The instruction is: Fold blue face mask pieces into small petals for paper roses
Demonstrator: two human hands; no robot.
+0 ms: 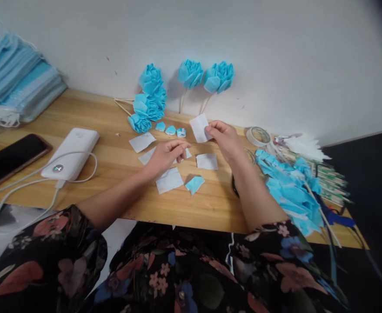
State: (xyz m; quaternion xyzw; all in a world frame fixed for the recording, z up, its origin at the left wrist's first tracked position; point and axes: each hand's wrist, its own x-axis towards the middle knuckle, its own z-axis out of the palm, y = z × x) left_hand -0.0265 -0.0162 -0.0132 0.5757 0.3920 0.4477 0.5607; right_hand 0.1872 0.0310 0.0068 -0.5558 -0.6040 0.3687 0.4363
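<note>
Head view: pinching white square sheet of thin fabric [198, 126] in right hand [226, 138] by its right edge, tilted, right of row of small folded blue pieces [170, 130]. Holding left hand [167, 155] curled on row's near side (farther from sheet; cannot tell if gripping).

Held upright and slightly tilted, gripped at the right edge by the right fingers [212, 131]: thin white square [198, 128], broad face showing. Spread flat around the left fingers [179, 150], also thin and white: far sheet [142, 141], beyond and to the left; covered sheet [146, 155], partly under the hand; near sheet [169, 180], just below; side sheet [207, 161], to the right, below the right fingers. Peeking out beside the left fingertips: pale scrap [188, 153], mostly hidden, hard to tell whether held or lying. Lower still: blue piece [195, 184], unevenly edged.
</note>
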